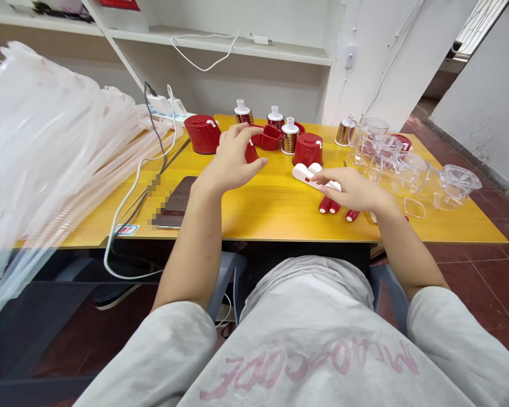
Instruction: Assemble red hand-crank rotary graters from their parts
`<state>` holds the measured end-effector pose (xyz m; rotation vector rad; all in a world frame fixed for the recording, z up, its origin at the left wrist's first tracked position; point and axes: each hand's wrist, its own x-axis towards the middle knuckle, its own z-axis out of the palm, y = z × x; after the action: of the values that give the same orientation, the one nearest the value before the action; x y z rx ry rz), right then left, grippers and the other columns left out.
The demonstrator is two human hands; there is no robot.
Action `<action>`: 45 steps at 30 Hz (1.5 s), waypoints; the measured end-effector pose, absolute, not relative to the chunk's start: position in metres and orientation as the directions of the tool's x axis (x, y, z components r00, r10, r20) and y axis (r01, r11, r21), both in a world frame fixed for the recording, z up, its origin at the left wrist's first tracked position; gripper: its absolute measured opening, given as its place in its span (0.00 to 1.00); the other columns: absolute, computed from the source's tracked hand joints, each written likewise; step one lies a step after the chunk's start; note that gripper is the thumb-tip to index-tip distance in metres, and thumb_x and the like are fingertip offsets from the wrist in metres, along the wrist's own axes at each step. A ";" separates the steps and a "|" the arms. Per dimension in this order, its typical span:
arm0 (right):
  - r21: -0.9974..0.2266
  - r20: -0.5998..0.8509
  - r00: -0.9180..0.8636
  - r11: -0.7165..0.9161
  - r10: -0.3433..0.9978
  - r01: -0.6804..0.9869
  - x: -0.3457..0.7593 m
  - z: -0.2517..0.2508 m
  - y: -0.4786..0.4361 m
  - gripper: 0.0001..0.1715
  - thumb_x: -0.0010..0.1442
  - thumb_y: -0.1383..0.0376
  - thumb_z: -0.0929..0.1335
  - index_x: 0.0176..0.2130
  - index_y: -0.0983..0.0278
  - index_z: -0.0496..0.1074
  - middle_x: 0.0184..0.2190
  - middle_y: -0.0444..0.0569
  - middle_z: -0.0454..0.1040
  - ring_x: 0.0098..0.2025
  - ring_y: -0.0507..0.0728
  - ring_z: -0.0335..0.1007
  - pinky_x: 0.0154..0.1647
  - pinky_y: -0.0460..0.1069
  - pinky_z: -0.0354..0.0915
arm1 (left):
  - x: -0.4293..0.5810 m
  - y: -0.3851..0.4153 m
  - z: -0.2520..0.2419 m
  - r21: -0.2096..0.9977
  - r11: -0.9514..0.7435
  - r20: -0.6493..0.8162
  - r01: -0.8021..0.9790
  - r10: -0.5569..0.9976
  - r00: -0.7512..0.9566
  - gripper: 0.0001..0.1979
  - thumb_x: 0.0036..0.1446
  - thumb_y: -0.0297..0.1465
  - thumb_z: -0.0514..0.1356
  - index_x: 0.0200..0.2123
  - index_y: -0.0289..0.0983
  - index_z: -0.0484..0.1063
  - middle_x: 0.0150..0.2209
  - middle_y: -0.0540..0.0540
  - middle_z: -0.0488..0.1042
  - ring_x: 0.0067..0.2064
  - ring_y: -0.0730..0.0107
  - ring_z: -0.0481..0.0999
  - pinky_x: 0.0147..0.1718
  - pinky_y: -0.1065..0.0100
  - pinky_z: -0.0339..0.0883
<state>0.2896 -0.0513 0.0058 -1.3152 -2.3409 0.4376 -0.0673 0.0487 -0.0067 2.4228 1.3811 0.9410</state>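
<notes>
My left hand (236,158) hovers over the yellow table with thumb and fingers apart and nothing in its grasp. It partly hides a red part behind it, close to a red open-sided piece (270,137). My right hand (351,187) reaches over several white crank arms (304,173), fingers stretched out; whether the fingertips touch them I cannot tell. Below it lie red handles (334,207) with white ends. Behind the hands stand grater drums (289,137) with white tops. A red cup-shaped base (308,150) rests near the crank arms, and another red base (202,134) sits further left.
Clear plastic housings (410,168) crowd the table's right side, beside another drum (345,131). Plastic bags (55,135) fill the left. A dark flat phone-like object (178,202) and a white cable (123,206) lie left of my arm. Shelves (220,45) rise behind.
</notes>
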 end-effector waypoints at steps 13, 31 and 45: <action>-0.477 -0.005 -0.272 0.237 0.962 0.846 0.340 0.024 -0.106 0.16 0.80 0.56 0.71 0.47 0.59 0.89 0.36 0.47 0.91 0.35 0.59 0.84 0.41 0.54 0.72 | -0.045 -0.025 -0.063 0.449 -0.613 0.078 0.650 0.752 0.655 0.40 0.80 0.52 0.57 0.81 0.33 0.78 0.83 0.25 0.77 0.86 0.28 0.74 0.88 0.28 0.67; -0.401 -0.125 -0.199 0.134 0.972 0.906 0.325 0.012 -0.101 0.08 0.80 0.60 0.76 0.45 0.59 0.81 0.37 0.48 0.89 0.37 0.59 0.82 0.41 0.53 0.67 | -0.046 -0.022 -0.087 0.424 -0.621 0.102 0.659 0.756 0.647 0.39 0.81 0.57 0.57 0.80 0.41 0.81 0.84 0.29 0.75 0.87 0.30 0.69 0.86 0.25 0.65; -0.349 0.761 0.199 0.132 0.618 0.928 0.428 0.035 -0.140 0.32 0.63 0.50 0.77 0.61 0.59 0.89 0.61 0.58 0.94 0.65 0.74 0.94 0.73 0.72 0.86 | -0.050 -0.010 -0.066 0.565 -0.549 0.140 0.615 0.799 0.585 0.34 0.77 0.53 0.62 0.76 0.40 0.80 0.80 0.32 0.79 0.81 0.36 0.80 0.87 0.34 0.72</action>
<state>0.4279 -0.1400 0.0354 -1.5755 -1.5092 -0.4342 -0.0503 -0.0102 -0.0664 2.3541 1.1295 0.5335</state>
